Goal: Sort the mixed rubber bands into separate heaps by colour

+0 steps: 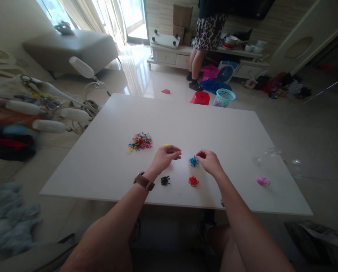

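My left hand (169,155), with a brown watch on its wrist, pinches a small red elastic band (180,150) at its fingertips. My right hand (209,160) has its fingers closed at the edge of a blue pile of elastic bands (193,161); whether a band is between them is too small to tell. Nearer me lie a black pile (165,181) and a red pile (193,181) of bands. Left of my hands is a larger mixed-colour heap of bands (140,141). A bit of yellow (165,144) shows behind my left hand, mostly hidden.
The bands lie on a white table (214,126). A pink object (263,181) and a clear, faint object (266,155) sit at its right. Beyond the far edge are a red stool (201,98), a light-blue basket (225,96) and a standing person (205,37). A chandelier (72,98) is at left.
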Tool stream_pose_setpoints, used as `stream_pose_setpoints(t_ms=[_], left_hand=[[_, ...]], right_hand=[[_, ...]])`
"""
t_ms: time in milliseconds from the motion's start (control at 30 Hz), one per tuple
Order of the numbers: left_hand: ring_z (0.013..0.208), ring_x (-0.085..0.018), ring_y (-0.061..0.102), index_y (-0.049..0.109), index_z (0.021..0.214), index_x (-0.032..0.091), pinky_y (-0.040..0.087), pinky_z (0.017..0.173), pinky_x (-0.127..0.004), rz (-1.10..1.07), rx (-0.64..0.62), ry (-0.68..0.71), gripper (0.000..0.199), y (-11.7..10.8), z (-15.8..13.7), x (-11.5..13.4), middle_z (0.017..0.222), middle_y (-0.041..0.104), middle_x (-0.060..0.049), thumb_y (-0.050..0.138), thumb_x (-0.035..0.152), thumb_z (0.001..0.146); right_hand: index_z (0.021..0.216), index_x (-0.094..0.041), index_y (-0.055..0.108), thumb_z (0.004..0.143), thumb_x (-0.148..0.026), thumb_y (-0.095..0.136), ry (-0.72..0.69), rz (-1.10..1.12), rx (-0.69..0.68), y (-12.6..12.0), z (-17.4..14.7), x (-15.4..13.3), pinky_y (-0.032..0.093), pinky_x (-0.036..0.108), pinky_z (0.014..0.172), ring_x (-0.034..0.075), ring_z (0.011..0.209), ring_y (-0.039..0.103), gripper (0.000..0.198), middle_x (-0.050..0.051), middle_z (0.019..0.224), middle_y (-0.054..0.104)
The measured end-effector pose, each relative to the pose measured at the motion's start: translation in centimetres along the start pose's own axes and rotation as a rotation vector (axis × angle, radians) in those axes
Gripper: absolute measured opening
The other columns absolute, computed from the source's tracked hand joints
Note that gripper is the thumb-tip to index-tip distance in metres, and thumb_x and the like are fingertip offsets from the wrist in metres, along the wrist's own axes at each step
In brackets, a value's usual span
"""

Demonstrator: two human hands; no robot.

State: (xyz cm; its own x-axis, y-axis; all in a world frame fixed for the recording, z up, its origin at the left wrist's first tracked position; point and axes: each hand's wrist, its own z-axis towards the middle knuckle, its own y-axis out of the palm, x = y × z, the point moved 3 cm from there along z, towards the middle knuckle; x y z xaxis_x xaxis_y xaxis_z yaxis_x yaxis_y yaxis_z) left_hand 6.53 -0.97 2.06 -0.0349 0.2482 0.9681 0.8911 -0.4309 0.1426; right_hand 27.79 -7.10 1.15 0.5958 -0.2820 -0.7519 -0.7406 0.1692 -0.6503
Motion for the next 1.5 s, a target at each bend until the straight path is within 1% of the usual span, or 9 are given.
stream_pose_setpoints(t_ms=[133, 400, 533, 700, 833, 967, 1133, 1300, 1500], left_hand=[[0.074, -0.019, 0.073, 0.069, 0.086, 0.014, 0.058, 0.074, -0.032, 0.018, -0.018, -0.053, 0.030, -0.2, -0.4, -0.6, 0.083, 0.076, -0.010, 0.083, 0.036, 0.072], [0.077, -0.019, 0.074, 0.067, 0.084, 0.012, 0.058, 0.074, -0.029, -0.003, -0.076, -0.097, 0.029, 0.1, -0.7, -1.0, 0.083, 0.076, -0.011, 0.084, 0.033, 0.072], [0.074, -0.017, 0.073, 0.066, 0.083, 0.012, 0.057, 0.073, -0.029, -0.007, -0.097, -0.101, 0.029, 0.5, -0.8, -1.2, 0.080, 0.075, -0.010, 0.084, 0.032, 0.072], [0.074, -0.019, 0.073, 0.066, 0.083, 0.012, 0.058, 0.071, -0.029, 0.031, -0.108, -0.095, 0.034, 0.7, -1.0, -1.2, 0.075, 0.074, -0.009, 0.086, 0.036, 0.070], [0.074, -0.019, 0.073, 0.066, 0.083, 0.012, 0.057, 0.071, -0.029, 0.040, -0.120, -0.096, 0.036, 0.8, -1.0, -1.3, 0.074, 0.074, -0.010, 0.086, 0.038, 0.070], [0.075, -0.019, 0.073, 0.065, 0.082, 0.012, 0.057, 0.070, -0.029, 0.046, -0.141, -0.101, 0.036, 1.0, -0.9, -1.7, 0.074, 0.074, -0.011, 0.086, 0.038, 0.069], [0.074, -0.018, 0.072, 0.068, 0.080, 0.012, 0.057, 0.071, -0.028, 0.068, -0.146, -0.099, 0.028, 1.1, -0.7, -1.7, 0.074, 0.074, -0.010, 0.084, 0.033, 0.072], [0.071, -0.015, 0.069, 0.074, 0.079, 0.013, 0.055, 0.070, -0.026, 0.231, -0.083, -0.027, 0.011, 0.2, -0.5, -0.8, 0.073, 0.074, -0.007, 0.076, 0.024, 0.075], [0.068, -0.016, 0.068, 0.077, 0.082, 0.013, 0.054, 0.067, -0.026, 0.290, 0.016, 0.004, 0.016, -1.3, -0.4, -0.3, 0.074, 0.074, -0.007, 0.075, 0.027, 0.074]], right_hand=[[0.072, -0.019, 0.072, 0.076, -0.019, 0.064, 0.011, -0.197, -0.029, 0.8, 0.3, 1.3, 0.046, 0.027, 0.067, 0.016, 0.069, 0.065, 0.009, 0.003, 0.071, 0.073], [0.082, -0.019, 0.076, 0.081, -0.017, 0.061, -0.019, -0.266, -0.001, 1.1, 0.2, 1.2, 0.049, 0.029, 0.078, 0.019, 0.080, 0.069, 0.015, 0.006, 0.085, 0.077], [0.083, -0.018, 0.076, 0.083, -0.021, 0.063, -0.116, -0.075, 0.012, 0.7, -0.6, -1.0, 0.052, 0.029, 0.075, 0.018, 0.076, 0.069, 0.014, 0.006, 0.082, 0.076], [0.090, -0.018, 0.077, 0.082, -0.036, 0.070, -0.212, 0.211, -0.117, 1.1, -1.7, -3.4, 0.054, 0.029, 0.074, 0.018, 0.078, 0.070, 0.021, 0.006, 0.086, 0.076], [0.095, -0.018, 0.077, 0.082, -0.041, 0.073, -0.259, 0.293, -0.188, 1.7, -2.1, -3.9, 0.055, 0.031, 0.075, 0.019, 0.081, 0.070, 0.027, 0.007, 0.090, 0.076], [0.087, -0.018, 0.076, 0.083, -0.039, 0.073, -0.299, 0.296, -0.202, 2.0, -2.2, -3.9, 0.054, 0.029, 0.072, 0.018, 0.079, 0.069, 0.022, 0.006, 0.085, 0.075], [0.083, -0.018, 0.075, 0.083, -0.035, 0.071, -0.280, 0.264, -0.184, 1.7, -2.0, -3.6, 0.052, 0.028, 0.070, 0.017, 0.074, 0.067, 0.017, 0.004, 0.080, 0.075], [0.083, -0.018, 0.075, 0.081, -0.035, 0.071, -0.192, 0.269, -0.178, 0.6, -1.4, -2.4, 0.053, 0.029, 0.070, 0.018, 0.074, 0.068, 0.018, 0.005, 0.081, 0.075], [0.080, -0.018, 0.077, 0.077, -0.030, 0.071, -0.105, 0.107, -0.313, -0.2, -1.2, -0.3, 0.052, 0.028, 0.071, 0.018, 0.075, 0.068, 0.014, 0.005, 0.079, 0.076]])
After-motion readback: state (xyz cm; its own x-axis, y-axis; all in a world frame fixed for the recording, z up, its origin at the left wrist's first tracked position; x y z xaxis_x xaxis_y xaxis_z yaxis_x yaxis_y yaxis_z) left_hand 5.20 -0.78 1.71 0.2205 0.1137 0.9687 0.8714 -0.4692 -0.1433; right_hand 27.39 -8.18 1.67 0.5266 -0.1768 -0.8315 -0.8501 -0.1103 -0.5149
